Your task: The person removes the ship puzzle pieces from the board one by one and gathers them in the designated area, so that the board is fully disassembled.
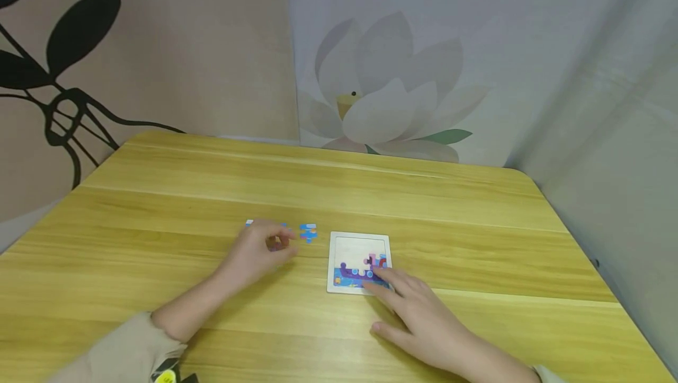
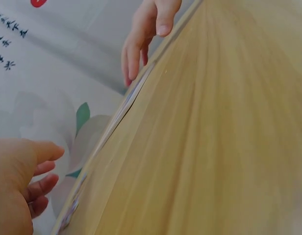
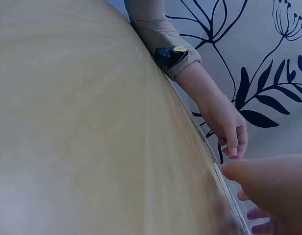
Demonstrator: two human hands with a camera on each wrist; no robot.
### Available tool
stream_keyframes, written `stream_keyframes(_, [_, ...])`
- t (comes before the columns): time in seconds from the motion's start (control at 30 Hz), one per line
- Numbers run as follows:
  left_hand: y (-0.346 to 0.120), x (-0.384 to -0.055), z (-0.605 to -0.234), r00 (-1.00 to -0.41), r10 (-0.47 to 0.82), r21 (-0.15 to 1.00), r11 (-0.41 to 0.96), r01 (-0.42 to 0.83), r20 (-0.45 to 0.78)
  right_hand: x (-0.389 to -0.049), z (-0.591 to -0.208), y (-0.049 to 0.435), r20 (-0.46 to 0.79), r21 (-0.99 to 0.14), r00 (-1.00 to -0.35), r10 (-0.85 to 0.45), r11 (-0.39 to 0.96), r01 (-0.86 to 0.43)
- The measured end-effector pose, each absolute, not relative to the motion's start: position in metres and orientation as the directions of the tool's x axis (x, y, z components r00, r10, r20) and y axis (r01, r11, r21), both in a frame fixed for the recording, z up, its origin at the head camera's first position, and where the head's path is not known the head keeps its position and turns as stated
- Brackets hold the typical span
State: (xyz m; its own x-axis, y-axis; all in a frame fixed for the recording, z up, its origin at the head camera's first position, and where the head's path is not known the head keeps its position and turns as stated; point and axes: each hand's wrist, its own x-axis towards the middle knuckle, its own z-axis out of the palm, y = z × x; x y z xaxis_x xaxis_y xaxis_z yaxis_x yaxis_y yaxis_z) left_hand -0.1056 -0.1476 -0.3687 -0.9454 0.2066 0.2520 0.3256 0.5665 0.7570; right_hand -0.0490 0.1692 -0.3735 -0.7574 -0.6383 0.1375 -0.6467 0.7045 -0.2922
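Note:
A square jigsaw board (image 1: 331, 253) with a pale frame lies on the table, its lower part filled with purple and blue picture pieces (image 1: 346, 277). The fingertips of my right hand (image 1: 415, 312) rest over the board's lower right corner, fingers extended and thumb spread apart. To the left, my left hand (image 1: 253, 249) hovers low over several loose pieces, thumb and forefinger apart. Through that gap a dark, colourful piece (image 1: 276, 245) shows, partly hidden. A blue jigsaw piece (image 1: 308, 233) lies between hand and board. The left wrist view shows nothing held in the left hand (image 2: 18, 183).
The wooden table (image 1: 450, 212) reaches back to a curtain (image 1: 392, 77) with a printed flower. Another curtain (image 1: 609, 124) hangs along the right side. A dark strap device with a yellow mark (image 1: 166, 376) sits at the left sleeve.

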Motion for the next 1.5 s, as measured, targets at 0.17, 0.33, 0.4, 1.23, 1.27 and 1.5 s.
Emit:
stream_keyframes(0.17, [-0.135,-0.107,-0.371,-0.940,0.226,0.758,0.557,0.340,0.255,-0.045,-0.373,0.172,0.163,-0.259,-0.732,-0.661,0.688,-0.678])
stream_keyframes(0.33, [-0.122,-0.109,-0.374,-0.938,0.247,0.770,0.539,0.342,0.244,-0.041,-0.372,0.174,0.148,-0.264,-0.719,-0.680,0.673,-0.691])
stream_keyframes(0.4, [-0.117,-0.109,-0.375,-0.938,0.258,0.776,0.532,0.338,0.232,-0.040,-0.373,0.175,0.138,-0.264,-0.716,-0.684,0.672,-0.692])
stream_keyframes(1.23, [-0.055,-0.131,-0.380,-0.849,0.479,0.747,0.475,0.465,0.224,-0.040,-0.377,0.178,0.127,-0.204,-0.686,-0.717,0.658,-0.725])
stream_keyframes(1.27, [-0.053,-0.132,-0.380,-0.848,0.484,0.743,0.481,0.464,0.216,-0.040,-0.377,0.178,0.123,-0.203,-0.686,-0.717,0.658,-0.725])
stream_keyframes(1.5, [-0.043,-0.137,-0.382,-0.840,0.505,0.677,0.548,0.491,0.200,-0.040,-0.376,0.177,0.102,-0.206,-0.686,-0.720,0.660,-0.723])
